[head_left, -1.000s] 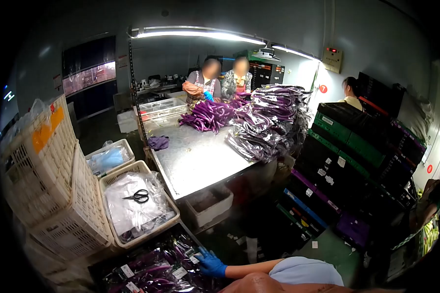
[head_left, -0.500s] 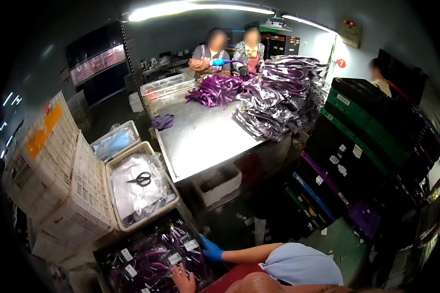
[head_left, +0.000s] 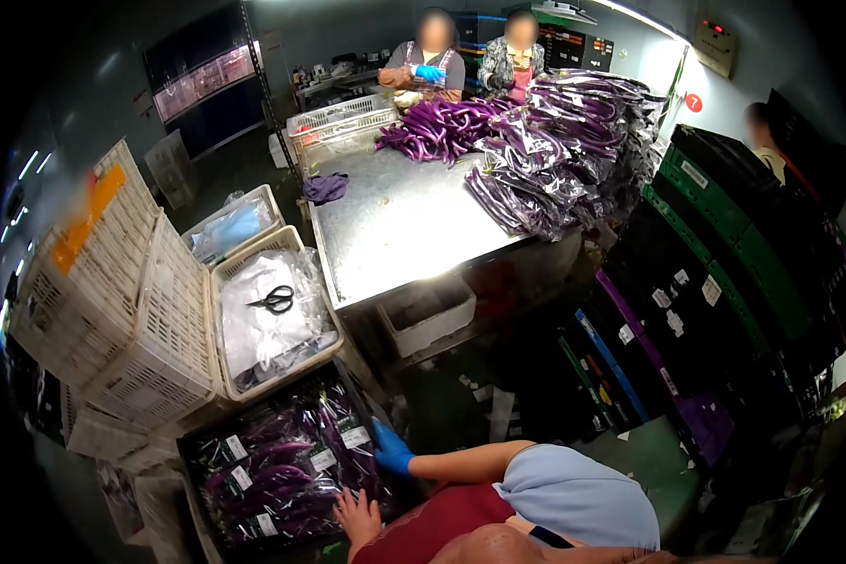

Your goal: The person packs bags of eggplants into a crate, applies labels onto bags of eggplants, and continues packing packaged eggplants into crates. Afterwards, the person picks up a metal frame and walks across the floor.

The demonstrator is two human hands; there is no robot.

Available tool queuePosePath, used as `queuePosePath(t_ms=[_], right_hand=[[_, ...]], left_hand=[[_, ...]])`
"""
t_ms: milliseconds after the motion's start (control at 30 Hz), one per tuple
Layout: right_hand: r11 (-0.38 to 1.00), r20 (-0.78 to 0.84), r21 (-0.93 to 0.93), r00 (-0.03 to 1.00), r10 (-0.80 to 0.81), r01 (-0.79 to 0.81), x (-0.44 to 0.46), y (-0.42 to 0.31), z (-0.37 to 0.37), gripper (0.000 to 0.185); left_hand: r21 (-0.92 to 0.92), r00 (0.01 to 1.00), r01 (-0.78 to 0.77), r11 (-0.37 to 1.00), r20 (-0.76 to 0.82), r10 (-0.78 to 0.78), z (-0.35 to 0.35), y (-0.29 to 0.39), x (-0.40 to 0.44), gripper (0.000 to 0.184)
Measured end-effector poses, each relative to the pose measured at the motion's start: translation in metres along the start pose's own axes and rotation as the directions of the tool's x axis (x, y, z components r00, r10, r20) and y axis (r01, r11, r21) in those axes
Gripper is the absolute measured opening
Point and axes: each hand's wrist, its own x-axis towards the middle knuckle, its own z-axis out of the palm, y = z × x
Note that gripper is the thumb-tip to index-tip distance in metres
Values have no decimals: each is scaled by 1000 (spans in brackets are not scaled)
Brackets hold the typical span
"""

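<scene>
A black crate [head_left: 191,451] at the lower left holds several clear bags of long purple eggplants [head_left: 277,465] with white labels. My left hand [head_left: 357,516], bare, rests with spread fingers at the crate's near side, by the bagged eggplants. My right hand [head_left: 393,451], in a blue glove, is closed on the crate's right side; its fingertips are partly hidden. Beyond the crate, a pale tub [head_left: 336,355] holds clear plastic bags [head_left: 254,324], with black scissors [head_left: 274,300] lying on top.
White crates [head_left: 146,329] are stacked left. Ahead stands a metal table [head_left: 395,235] with loose eggplants [head_left: 442,130], a pile of bagged eggplants [head_left: 564,160] and a purple cloth [head_left: 325,188]. Two co-workers [head_left: 423,70] stand behind it. Dark crates [head_left: 724,235] are stacked right.
My view has tilted down and shifted, so the table sits higher and more of the crate shows. Both hands stay near the crate. The left co-worker's gloved hand no longer holds out an eggplant.
</scene>
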Motion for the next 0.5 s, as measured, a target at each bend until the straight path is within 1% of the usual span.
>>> queuePosePath(t_ms=[100,133,233,267,367,467,500], right_hand=[[1000,-26,10,1000,-13,13,-2,-5,-1,61],[1000,-27,19,1000,-15,16,-1,-5,-2,61],[999,-25,32,1000,6,-5,-3,-8,-3,60],[999,-26,30,1000,13,-12,-2,-9,-3,60],[1000,-27,-18,1000,-4,3,-5,-18,-12,59],[1000,-51,0,998,-21,21,-3,-15,-8,59],[1000,-46,2,998,-29,29,-1,-10,-5,60]], left_hand=[[-264,962,-87,961,-274,12,3,15,-4,39],[-287,934,-178,941,-350,70,10,15,0,31],[-209,983,-180,961,-66,170,9,18,-1,24],[-224,973,-197,954,-164,162,13,18,0,18],[-287,971,-240,927,-78,227,35,-5,12,19],[-235,983,-136,962,93,161,10,9,19,20],[-207,973,-153,966,138,184,2,14,22,22]])
